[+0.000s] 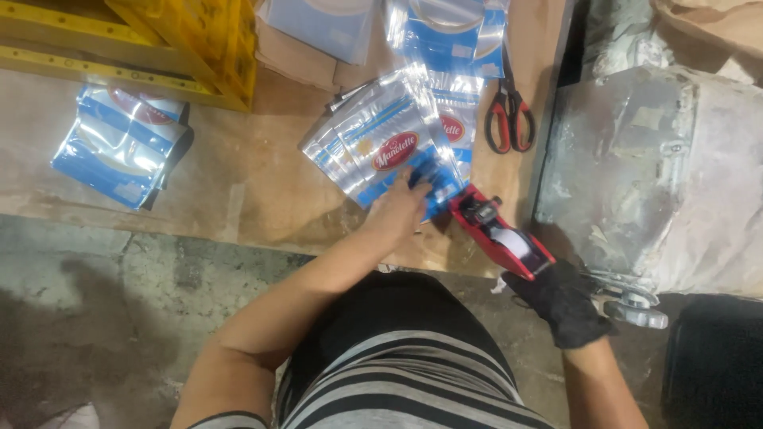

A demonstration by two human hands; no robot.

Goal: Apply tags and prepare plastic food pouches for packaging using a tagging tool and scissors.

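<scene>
The left hand (397,208) is pressing down with flattened fingers on the near edge of a fanned stack of shiny silver-and-blue pouches (381,143), each with a red oval mark, which is lying on the brown cardboard-covered desk (246,183). The right hand (566,303), wearing a black glove, is gripping the handle of a red label gun (497,230) with its fingers wrapped tight, and the gun's nose is touching the corner of the stack just beside the left hand. Red-handled scissors (509,111) are lying just beyond the stack, closed. More pouches (119,143) are sitting in a pile well apart to the left, near a yellow crate (199,48). A dusty grey machine (652,175) is standing to the right of the desk.
</scene>
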